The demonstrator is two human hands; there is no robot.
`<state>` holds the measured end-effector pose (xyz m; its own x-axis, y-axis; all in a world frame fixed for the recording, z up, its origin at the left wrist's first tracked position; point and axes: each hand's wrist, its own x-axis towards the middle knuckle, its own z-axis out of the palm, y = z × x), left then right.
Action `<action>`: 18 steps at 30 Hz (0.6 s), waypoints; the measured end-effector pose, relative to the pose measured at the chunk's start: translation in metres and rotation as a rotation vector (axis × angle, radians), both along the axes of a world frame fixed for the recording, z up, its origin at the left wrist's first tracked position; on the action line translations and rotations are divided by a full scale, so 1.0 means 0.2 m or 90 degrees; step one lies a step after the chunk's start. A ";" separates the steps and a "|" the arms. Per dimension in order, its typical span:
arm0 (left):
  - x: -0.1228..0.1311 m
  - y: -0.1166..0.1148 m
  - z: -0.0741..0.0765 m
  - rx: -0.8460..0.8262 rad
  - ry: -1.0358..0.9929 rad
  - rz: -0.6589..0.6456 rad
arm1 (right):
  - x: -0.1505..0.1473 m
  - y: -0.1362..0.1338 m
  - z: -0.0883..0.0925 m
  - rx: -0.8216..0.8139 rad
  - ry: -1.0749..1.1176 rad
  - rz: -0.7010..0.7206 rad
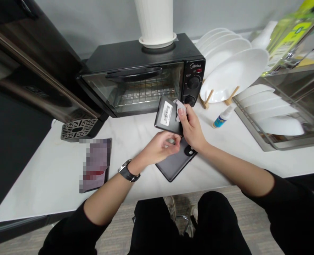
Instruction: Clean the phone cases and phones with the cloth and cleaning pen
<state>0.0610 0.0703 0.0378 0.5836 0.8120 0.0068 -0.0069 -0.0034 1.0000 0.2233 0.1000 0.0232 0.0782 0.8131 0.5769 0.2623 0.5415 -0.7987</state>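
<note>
Above the white counter, my right hand (pixel 192 128) grips a dark phone (pixel 159 119) with a white barcode label, tilted up. A crumpled greyish cloth or tissue (pixel 180 106) is pinched under my right thumb against it. My left hand (pixel 165 147) is just below the phone's lower edge, its thumb and fingertips brought together; anything between them is too small to name. Beneath both hands a dark phone or case (pixel 173 166) with a round black camera area lies flat on the counter.
A black toaster oven (pixel 143 85) bearing a white pot (pixel 157 21) stands behind. To the left are a pixelated tablet-like item (pixel 107 166) and a drip tray (pixel 78 129). A small spray bottle (pixel 222 117), racked plates (pixel 234 74) and a sink (pixel 263 140) are to the right.
</note>
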 end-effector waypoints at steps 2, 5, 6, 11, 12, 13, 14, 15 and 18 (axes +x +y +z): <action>-0.02 0.01 -0.02 0.099 0.082 0.157 | -0.02 -0.02 0.00 0.006 -0.019 0.029; -0.05 0.03 -0.07 0.280 0.110 0.342 | -0.02 -0.04 0.01 0.013 -0.015 0.061; -0.06 0.03 -0.07 0.337 0.113 0.352 | -0.02 -0.03 0.01 0.004 0.006 0.046; -0.08 0.03 -0.01 0.451 0.097 0.225 | 0.04 0.06 -0.04 -0.030 0.146 -0.111; -0.07 0.02 0.01 0.460 0.090 0.212 | 0.05 0.08 -0.05 -0.020 0.157 -0.127; -0.07 0.02 0.03 0.467 0.086 0.211 | 0.05 0.09 -0.05 -0.003 0.155 -0.135; -0.07 0.01 0.05 0.472 0.086 0.221 | 0.06 0.09 -0.05 0.021 0.142 -0.138; -0.07 0.01 0.05 0.476 0.091 0.234 | 0.06 0.08 -0.04 0.052 0.121 -0.140; -0.08 0.01 0.06 0.492 0.111 0.250 | 0.06 0.01 0.01 0.157 0.030 -0.153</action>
